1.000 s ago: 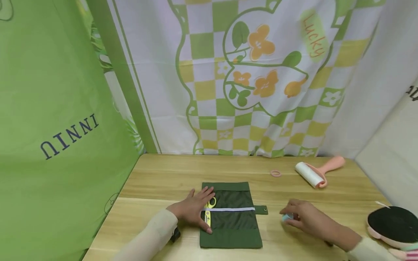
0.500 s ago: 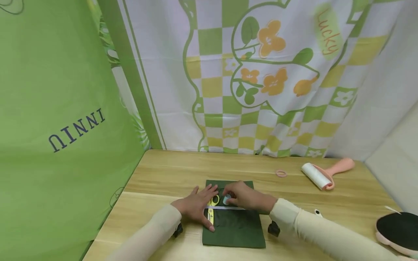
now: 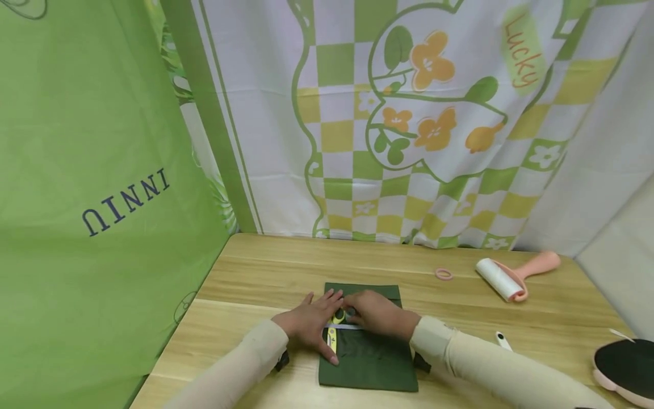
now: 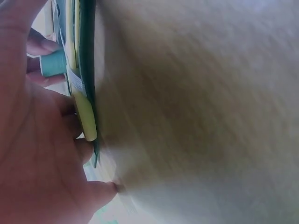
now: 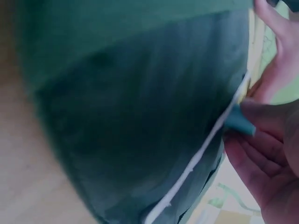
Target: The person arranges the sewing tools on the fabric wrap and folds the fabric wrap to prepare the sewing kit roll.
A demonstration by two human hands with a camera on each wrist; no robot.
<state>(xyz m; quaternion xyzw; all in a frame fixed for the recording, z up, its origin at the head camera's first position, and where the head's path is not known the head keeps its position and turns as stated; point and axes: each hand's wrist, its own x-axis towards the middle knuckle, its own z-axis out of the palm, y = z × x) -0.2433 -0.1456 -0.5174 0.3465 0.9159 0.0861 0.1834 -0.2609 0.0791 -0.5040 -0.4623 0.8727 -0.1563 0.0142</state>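
A dark green fabric pouch (image 3: pixel 368 372) lies unfolded on the table, a white elastic band (image 3: pixel 348 327) running across it. My left hand (image 3: pixel 309 322) rests on its left side with fingers spread, beside yellow-handled scissors (image 3: pixel 332 339) tucked under the band. Thumb and fingers of my right hand (image 3: pixel 380 313) pinch a small teal cylinder, which looks like a thread spool (image 4: pixel 53 64), right at the band and just right of the scissors. In the right wrist view the spool (image 5: pixel 239 120) sits against the band's edge, partly covered by the fingers.
A lint roller (image 3: pixel 503 280) with a pink handle and a pink ring (image 3: pixel 443 274) lie at the back right. A small white item (image 3: pixel 503 341) is beyond my right sleeve. A black-topped round object (image 3: pixel 625 363) stands at the right edge. Curtains hang behind and at the left.
My right hand has carried the teal spool leftward from the bare table onto the pouch, then down to the band beside the scissors. My left hand has stayed on the pouch.
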